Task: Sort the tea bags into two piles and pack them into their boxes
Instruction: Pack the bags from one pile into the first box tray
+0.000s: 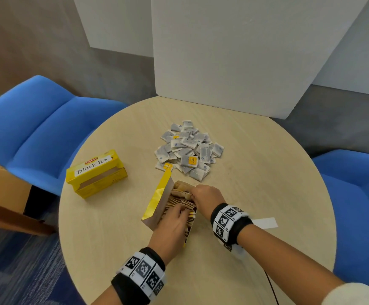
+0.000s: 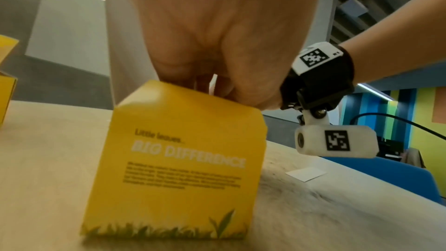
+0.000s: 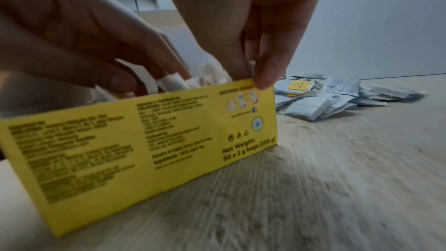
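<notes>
Both hands were down in the open yellow box (image 1: 157,203), which sat just short of table (image 1: 256,172) centre, towards six o'clock. The left hand (image 1: 172,225) lay over the near rows of brown tea bags (image 1: 179,201), fingers fairly straight and pressing them flat. At the far end the right hand (image 1: 205,195) had fingers curled into the box on a clump of bags, one finger braced on the outer wall; the right wrist view showed them pinched in among the soft paper.

The bags looked feather-light and floppy, so I judged they would crumple or spring up unless pressed from above in rows, and were best taken by the flat faces, several at once. The box was thin card with its lid (image 1: 165,183) standing open at eleven o'clock; its walls would bow, so a steadying hold on the long side seemed wise.

At twelve o'clock lay the loose pile of grey-white sachets (image 1: 189,148), not yet packed. The second box (image 1: 96,172), labelled Black Tea, stood at nine o'clock, well apart.
</notes>
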`<state>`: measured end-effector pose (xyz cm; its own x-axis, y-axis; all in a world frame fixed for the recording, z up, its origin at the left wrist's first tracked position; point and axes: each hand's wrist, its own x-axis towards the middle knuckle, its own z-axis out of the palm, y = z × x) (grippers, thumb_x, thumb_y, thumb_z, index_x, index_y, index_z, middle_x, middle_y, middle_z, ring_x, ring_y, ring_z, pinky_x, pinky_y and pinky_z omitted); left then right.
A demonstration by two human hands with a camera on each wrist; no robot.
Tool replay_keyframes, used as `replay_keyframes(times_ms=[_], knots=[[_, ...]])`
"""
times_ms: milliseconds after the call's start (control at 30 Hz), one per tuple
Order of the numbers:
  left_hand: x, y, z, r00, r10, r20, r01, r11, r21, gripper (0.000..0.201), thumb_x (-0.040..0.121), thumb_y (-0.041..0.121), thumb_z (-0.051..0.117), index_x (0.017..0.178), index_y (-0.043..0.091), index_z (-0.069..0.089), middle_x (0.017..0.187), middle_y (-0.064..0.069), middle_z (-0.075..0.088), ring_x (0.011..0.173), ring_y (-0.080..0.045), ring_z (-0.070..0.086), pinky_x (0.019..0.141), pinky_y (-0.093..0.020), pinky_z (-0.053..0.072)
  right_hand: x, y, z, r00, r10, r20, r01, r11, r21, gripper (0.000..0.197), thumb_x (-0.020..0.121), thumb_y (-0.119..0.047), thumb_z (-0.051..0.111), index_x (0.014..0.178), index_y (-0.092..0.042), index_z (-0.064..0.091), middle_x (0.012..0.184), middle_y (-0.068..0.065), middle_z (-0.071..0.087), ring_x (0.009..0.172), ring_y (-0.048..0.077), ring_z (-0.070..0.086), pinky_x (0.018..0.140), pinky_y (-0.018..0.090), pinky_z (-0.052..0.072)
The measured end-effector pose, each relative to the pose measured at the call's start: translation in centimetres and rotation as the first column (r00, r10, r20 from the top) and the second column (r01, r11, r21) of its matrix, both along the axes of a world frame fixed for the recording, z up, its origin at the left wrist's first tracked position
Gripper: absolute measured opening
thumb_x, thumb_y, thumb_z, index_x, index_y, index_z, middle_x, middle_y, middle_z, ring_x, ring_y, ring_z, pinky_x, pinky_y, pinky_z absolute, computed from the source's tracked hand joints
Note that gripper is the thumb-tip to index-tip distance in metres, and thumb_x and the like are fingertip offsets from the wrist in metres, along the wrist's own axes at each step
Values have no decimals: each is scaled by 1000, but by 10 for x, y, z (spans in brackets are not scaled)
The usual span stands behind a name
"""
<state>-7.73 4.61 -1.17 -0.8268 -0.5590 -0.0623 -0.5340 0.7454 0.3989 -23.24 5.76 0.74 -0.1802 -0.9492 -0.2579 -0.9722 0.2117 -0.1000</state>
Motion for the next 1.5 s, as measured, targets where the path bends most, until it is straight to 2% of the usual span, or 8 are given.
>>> replay_keyframes(times_ms=[267, 467, 600, 767, 867, 1067, 1300, 1500], knots=[[0, -2, 2, 999, -39, 31, 41, 998, -42, 54, 88, 3, 45, 141, 13, 37, 141, -4, 37, 123, -22, 40, 102, -29, 37, -2, -11, 4, 999, -4, -41, 8, 995, 95, 22, 94, -11, 47, 111, -10, 61, 106, 13, 64, 99, 32, 60, 71, 32, 42], [-10, -23, 10, 987, 87, -137, -80, 995, 58, 27, 90, 8, 46, 116, 13, 51, 119, -4, 47, 110, -19, 51, 88, -24, 42, -18, 0, 13, 991, -18, 135, 16, 1000, 15, 31, 88, -26, 60, 119, -21, 60, 108, 6, 66, 100, 26, 61, 80, 33, 49], [-17, -37, 14, 973, 181, -140, -181, 983, 13, 22, 97, 16, 39, 115, 14, 52, 114, -2, 50, 107, -15, 48, 92, -22, 39, -32, 10, 14, 934, -154, 322, 227, 952, -203, 16, 84, -28, 63, 98, -23, 67, 88, -5, 60, 79, 15, 54, 71, 29, 44], [-34, -43, 9, 985, 158, -70, -155, 987, 48, 23, 97, 22, 45, 112, 13, 59, 116, -5, 57, 102, -19, 55, 85, -26, 41, -39, 11, 2, 836, -275, 475, 385, 910, -151, 16, 89, -24, 61, 102, -17, 67, 95, -2, 68, 79, 16, 61, 75, 27, 48], [-42, -45, 11, 987, 148, -60, -149, 989, -11, 25, 98, 22, 43, 105, 9, 64, 114, -7, 58, 98, -20, 57, 82, -28, 42, -38, 9, -1, 855, -261, 447, 349, 929, -124, 21, 92, -24, 58, 102, -14, 72, 95, 2, 72, 85, 16, 63, 75, 21, 43], [-39, -54, 13, 996, 92, 10, -92, 996, -15, 23, 94, 11, 45, 101, 11, 67, 106, -6, 62, 97, -21, 58, 78, -26, 40, -27, 23, 4, 850, -242, 468, 320, 943, -94, 18, 85, -27, 63, 86, -12, 72, 79, 3, 70, 67, 11, 54, 65, 21, 42], [8, -41, 18, 996, -27, -80, 51, 945, 323, 33, 85, -6, 48, 101, 15, 68, 103, 3, 67, 99, -13, 60, 79, -17, 44, 3, 67, 1, 820, -158, 550, 195, 981, -8, 22, 70, -20, 67, 56, -28, 52, 56, -8, 56, 58, 10, 56, 56, 17, 42], [56, -20, 21, 1000, 6, -5, -5, 982, 187, 26, 86, 27, 64, 110, 20, 59, 110, 6, 55, 102, -12, 53, 78, -17, 39, 11, 71, 10, 907, 138, 397, -40, 969, -245, 23, 72, -45, 60, 82, -24, 60, 75, -12, 47, 71, 8, 43, 59, 26, 40]])
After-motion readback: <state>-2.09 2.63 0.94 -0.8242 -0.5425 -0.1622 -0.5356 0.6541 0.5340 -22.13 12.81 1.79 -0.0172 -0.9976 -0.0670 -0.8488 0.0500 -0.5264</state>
